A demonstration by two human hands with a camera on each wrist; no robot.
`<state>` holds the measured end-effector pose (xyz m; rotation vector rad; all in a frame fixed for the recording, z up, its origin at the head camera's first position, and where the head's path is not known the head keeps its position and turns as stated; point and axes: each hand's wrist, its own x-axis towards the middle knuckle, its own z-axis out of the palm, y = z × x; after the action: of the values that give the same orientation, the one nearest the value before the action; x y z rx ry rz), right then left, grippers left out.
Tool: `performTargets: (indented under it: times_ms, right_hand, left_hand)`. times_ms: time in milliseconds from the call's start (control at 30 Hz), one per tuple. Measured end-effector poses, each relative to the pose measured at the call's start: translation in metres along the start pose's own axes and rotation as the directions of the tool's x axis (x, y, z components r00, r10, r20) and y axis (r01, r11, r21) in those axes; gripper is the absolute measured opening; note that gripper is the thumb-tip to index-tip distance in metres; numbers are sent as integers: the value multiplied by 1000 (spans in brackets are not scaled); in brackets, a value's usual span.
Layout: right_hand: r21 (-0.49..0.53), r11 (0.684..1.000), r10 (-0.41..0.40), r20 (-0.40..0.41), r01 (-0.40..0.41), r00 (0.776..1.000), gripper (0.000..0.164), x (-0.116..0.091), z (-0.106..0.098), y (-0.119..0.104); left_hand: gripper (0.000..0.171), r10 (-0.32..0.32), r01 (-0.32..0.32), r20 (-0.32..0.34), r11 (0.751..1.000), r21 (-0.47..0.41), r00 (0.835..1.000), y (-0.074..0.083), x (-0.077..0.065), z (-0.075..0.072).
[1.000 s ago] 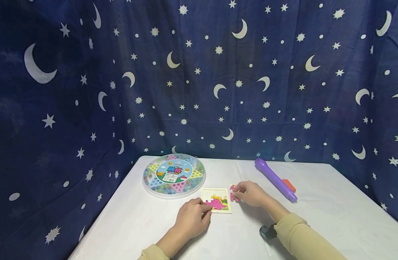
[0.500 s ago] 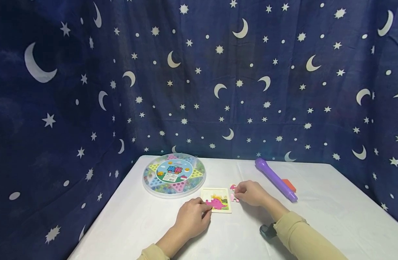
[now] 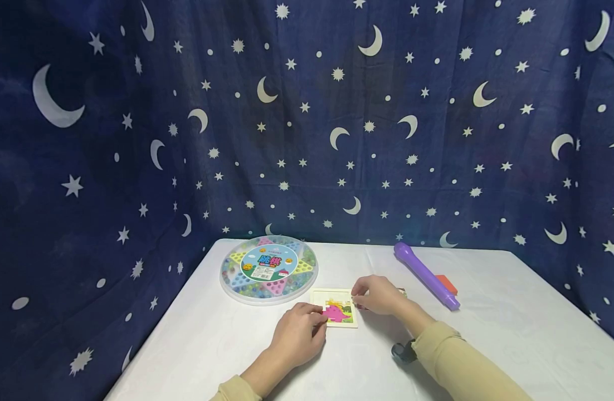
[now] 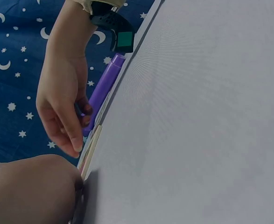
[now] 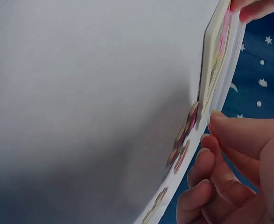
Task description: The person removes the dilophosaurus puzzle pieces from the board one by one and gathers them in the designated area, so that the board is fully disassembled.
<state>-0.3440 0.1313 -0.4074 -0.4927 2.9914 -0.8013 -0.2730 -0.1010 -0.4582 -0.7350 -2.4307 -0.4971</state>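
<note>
A pink dinosaur jigsaw puzzle lies in a cream frame on the table. My left hand grips the frame's left side, its fingertips reaching over the picture. At the opposite side, my right hand has thumb and index fingertip close together by the frame's right edge. I cannot tell whether a piece sits between them. Below that hand in the right wrist view, loose puzzle pieces lie beside the frame. From the head view, most of them are hidden behind the right hand.
A round Chinese checkers box stands behind and left of the puzzle. Toward the back right lie a purple stick and an orange block. A dark wrist device is worn at the right sleeve. Starry curtains enclose the table.
My right hand stays over the loose pieces at first, then shifts left to the frame's right edge. The left hand keeps its place on the frame.
</note>
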Motion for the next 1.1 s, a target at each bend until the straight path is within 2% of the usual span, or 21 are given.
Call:
performTargets:
  times_ms: [267, 400, 567, 667, 833, 1100]
  right_hand:
    - [-22, 999, -23, 57, 24, 998, 6, 6, 5, -15]
    - [-29, 998, -59, 68, 61, 996, 7, 10, 8, -20]
    - [-40, 995, -83, 109, 88, 991, 18, 13, 10, -27]
    - [-50, 995, -80, 135, 88, 988, 23, 14, 11, -30]
    - [-65, 994, -78, 153, 88, 985, 22, 13, 13, -35]
    - [-31, 998, -50, 156, 56, 987, 21, 15, 18, -38]
  left_hand:
    - [13, 44, -44, 0, 999, 5, 999, 0, 1, -1]
    - [21, 57, -57, 5, 998, 27, 998, 0, 1, -2]
    - [27, 40, -47, 101, 996, 70, 994, 1, 0, -3]
    - [28, 23, -33, 137, 997, 72, 990, 1, -1, -3]
    - [28, 23, -32, 138, 997, 67, 990, 1, -2, -3]
    - [27, 33, -43, 136, 997, 68, 990, 0, -3, -1]
